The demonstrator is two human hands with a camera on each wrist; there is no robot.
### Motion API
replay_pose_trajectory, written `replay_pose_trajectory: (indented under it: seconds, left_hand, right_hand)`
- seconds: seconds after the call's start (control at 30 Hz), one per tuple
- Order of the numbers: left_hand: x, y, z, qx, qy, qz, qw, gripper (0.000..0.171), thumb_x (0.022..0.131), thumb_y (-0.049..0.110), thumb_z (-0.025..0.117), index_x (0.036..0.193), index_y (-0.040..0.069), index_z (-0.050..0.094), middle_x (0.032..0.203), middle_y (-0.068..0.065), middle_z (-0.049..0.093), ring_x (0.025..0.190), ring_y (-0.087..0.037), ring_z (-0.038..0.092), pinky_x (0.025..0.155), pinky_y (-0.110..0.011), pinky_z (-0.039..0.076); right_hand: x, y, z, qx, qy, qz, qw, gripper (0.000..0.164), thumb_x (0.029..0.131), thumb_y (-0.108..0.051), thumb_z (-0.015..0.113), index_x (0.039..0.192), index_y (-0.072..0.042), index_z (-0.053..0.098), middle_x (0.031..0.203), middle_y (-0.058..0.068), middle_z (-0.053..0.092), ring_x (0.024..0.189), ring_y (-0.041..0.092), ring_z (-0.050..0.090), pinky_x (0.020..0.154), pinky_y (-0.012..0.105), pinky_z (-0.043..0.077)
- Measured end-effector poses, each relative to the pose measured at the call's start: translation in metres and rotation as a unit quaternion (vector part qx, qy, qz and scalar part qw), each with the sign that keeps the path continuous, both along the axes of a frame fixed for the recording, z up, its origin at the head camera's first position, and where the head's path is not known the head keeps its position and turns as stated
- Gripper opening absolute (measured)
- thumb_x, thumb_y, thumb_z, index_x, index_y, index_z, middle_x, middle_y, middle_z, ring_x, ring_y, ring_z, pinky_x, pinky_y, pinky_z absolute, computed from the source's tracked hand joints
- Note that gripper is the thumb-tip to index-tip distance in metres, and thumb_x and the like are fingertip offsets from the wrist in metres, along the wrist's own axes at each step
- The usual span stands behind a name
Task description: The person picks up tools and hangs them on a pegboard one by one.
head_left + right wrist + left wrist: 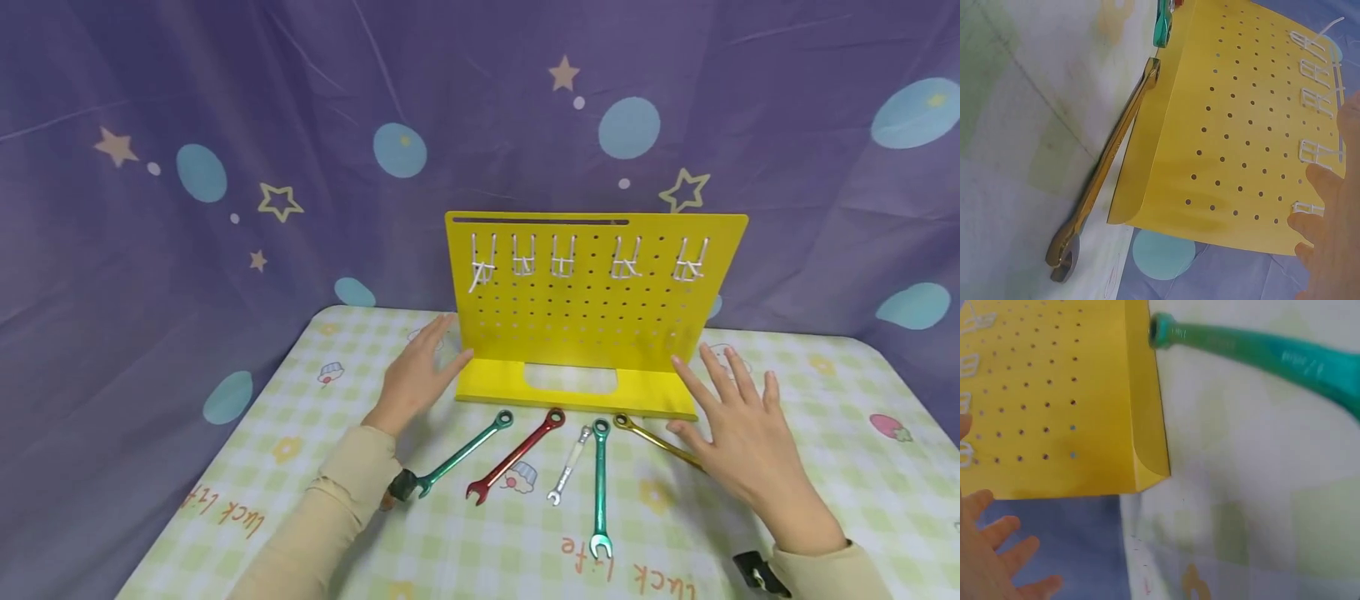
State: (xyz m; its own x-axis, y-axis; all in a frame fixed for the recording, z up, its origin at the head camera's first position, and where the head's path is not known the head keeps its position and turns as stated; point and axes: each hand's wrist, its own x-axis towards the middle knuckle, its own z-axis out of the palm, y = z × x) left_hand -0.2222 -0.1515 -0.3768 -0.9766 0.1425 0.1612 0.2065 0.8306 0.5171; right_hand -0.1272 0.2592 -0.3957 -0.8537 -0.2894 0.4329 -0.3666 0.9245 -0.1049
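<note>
My left hand (414,379) hovers by the left side of a yellow pegboard (570,321), fingers straight and holding nothing. Spread wide, my right hand (750,442) is near the board's right end and hides part of a gold wrench (660,443); the right wrist view shows that wrench whole. In a row before the board lie a green wrench (465,452) at the left, a red wrench (517,457), a small silver wrench (570,465) and a second green wrench (600,487). White wire hooks (562,257) hang along the upper part of the board.
A checked tablecloth (832,433) with printed flowers and lettering covers the table. Behind it hangs a purple curtain (300,100) with stars and blue ovals. The pegboard's foot (487,383) has a cut-out in its middle.
</note>
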Motion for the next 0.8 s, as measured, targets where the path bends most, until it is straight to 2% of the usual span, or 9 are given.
replay_pose_trajectory:
  seconds: [0.17, 0.3, 0.5, 0.6, 0.8]
  left_hand:
    - [-0.018, -0.003, -0.005, 0.057, -0.023, 0.005, 0.9981, 0.075, 0.095, 0.060, 0.054, 0.158, 0.038, 0.019, 0.161, -0.001, 0.027, 0.145, -0.029, 0.030, 0.110, -0.062, 0.029]
    - [-0.029, -0.003, -0.009, 0.069, -0.024, 0.009, 0.9973, 0.079, 0.093, 0.058, 0.059, 0.157, 0.040, 0.017, 0.158, -0.001, 0.033, 0.141, -0.028, 0.037, 0.107, -0.060, 0.035]
    - [-0.046, 0.002, -0.013, 0.105, -0.016, 0.008, 0.9943, 0.083, 0.091, 0.053, 0.067, 0.157, 0.035, 0.020, 0.152, 0.001, 0.041, 0.134, -0.025, 0.045, 0.105, -0.058, 0.036]
    - [-0.052, 0.006, -0.013, 0.150, -0.014, 0.003, 0.9886, 0.083, 0.089, 0.050, 0.070, 0.155, 0.030, 0.024, 0.147, -0.002, 0.046, 0.131, -0.026, 0.047, 0.106, -0.054, 0.038]
    - [-0.067, 0.012, -0.013, 0.221, -0.019, -0.009, 0.9750, 0.071, 0.091, 0.039, 0.072, 0.148, 0.020, 0.034, 0.133, -0.008, 0.052, 0.123, -0.028, 0.051, 0.099, -0.046, 0.046]
  right_hand:
    - [-0.001, 0.000, -0.001, -0.001, 0.000, -0.004, 1.000, 0.078, 0.094, -0.048, 0.061, 0.159, -0.025, 0.024, 0.165, 0.010, 0.010, 0.151, 0.030, -0.002, 0.113, 0.068, -0.002]
    - [-0.003, 0.000, -0.002, -0.008, 0.002, 0.001, 1.000, 0.077, 0.094, -0.051, 0.060, 0.158, -0.025, 0.025, 0.165, 0.011, 0.012, 0.151, 0.031, 0.001, 0.112, 0.069, -0.001]
    - [-0.005, 0.001, -0.004, -0.011, 0.004, 0.002, 1.000, 0.078, 0.093, -0.048, 0.063, 0.158, -0.025, 0.026, 0.164, 0.013, 0.016, 0.150, 0.036, 0.007, 0.111, 0.071, 0.003]
    - [-0.005, 0.002, -0.003, -0.011, 0.004, 0.002, 1.000, 0.078, 0.093, -0.045, 0.064, 0.158, -0.025, 0.026, 0.163, 0.013, 0.017, 0.150, 0.035, 0.006, 0.112, 0.070, 0.001]
    - [-0.004, 0.003, -0.003, -0.014, -0.005, 0.001, 1.000, 0.072, 0.097, -0.051, 0.055, 0.158, -0.023, 0.028, 0.164, 0.013, 0.014, 0.151, 0.032, 0.001, 0.113, 0.067, -0.004]
